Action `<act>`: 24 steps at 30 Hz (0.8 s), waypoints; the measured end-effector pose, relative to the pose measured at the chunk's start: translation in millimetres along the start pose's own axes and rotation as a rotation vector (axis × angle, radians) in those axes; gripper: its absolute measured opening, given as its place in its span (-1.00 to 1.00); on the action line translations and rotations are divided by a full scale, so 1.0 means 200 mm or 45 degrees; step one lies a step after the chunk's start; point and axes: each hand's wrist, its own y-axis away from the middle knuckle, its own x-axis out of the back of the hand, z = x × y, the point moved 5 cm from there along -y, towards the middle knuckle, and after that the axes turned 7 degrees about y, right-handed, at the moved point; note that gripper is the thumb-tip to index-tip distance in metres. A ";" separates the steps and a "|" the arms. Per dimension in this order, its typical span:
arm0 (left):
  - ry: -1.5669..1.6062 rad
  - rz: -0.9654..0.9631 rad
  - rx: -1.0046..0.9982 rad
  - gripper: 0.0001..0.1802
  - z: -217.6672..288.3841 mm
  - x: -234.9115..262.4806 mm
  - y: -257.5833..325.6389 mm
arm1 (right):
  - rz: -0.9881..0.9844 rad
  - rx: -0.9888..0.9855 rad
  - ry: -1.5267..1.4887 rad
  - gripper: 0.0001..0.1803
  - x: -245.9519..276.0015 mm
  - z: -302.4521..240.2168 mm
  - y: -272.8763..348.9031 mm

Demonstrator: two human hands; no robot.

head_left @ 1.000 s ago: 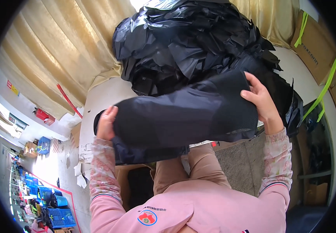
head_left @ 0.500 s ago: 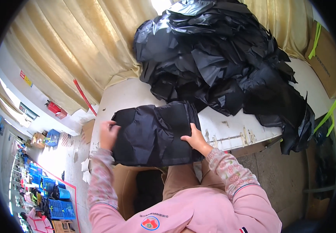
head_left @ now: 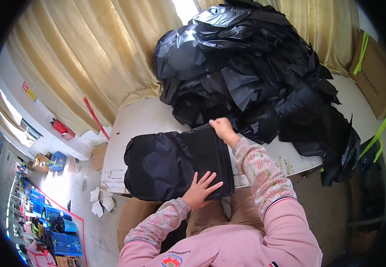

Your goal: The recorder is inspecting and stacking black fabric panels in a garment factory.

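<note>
A neat stack of black fabric pieces (head_left: 166, 162) lies at the table's front edge, right before me. My left hand (head_left: 202, 189) rests flat on its near right part with the fingers spread, so it is open. At the far right corner my right hand (head_left: 223, 130) is closed in a pinch on the edge of a black fabric piece. How many layers it grips is hidden. Beyond the stack rises a big loose heap of shiny black fabric pieces (head_left: 246, 66).
The white table (head_left: 132, 118) has a worn, chipped front edge. Beige curtains (head_left: 90, 58) hang behind it. A cardboard box (head_left: 373, 71) stands at the far right, with yellow-green straps beside it. Blue crates (head_left: 66, 244) and white scraps (head_left: 101, 204) are on the floor at left.
My left hand has gone from the stack's left edge to its near right part and flattened. My right hand has moved up to the far right corner. The stack sits slightly lower in view.
</note>
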 end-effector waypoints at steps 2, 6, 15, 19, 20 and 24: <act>0.016 0.011 0.003 0.12 -0.01 -0.01 0.03 | 0.114 -0.102 -0.619 -0.64 0.06 -0.16 -0.11; 0.022 0.040 0.019 0.11 -0.01 -0.02 0.06 | 0.178 0.008 -0.656 -0.65 0.25 -0.43 -0.13; 0.001 0.081 0.000 -0.06 -0.02 -0.05 0.01 | -0.127 0.854 0.771 -0.45 -0.16 0.01 0.56; 0.031 0.081 0.059 -0.06 -0.04 -0.02 0.03 | 0.195 0.843 0.407 -0.69 0.15 -0.09 0.68; 0.062 0.093 0.079 -0.06 -0.04 -0.01 0.02 | 0.239 0.820 0.367 -0.75 0.28 -0.06 0.72; 0.066 0.030 0.084 -0.06 -0.04 -0.02 0.01 | 0.617 0.643 0.828 -0.86 0.89 0.32 0.75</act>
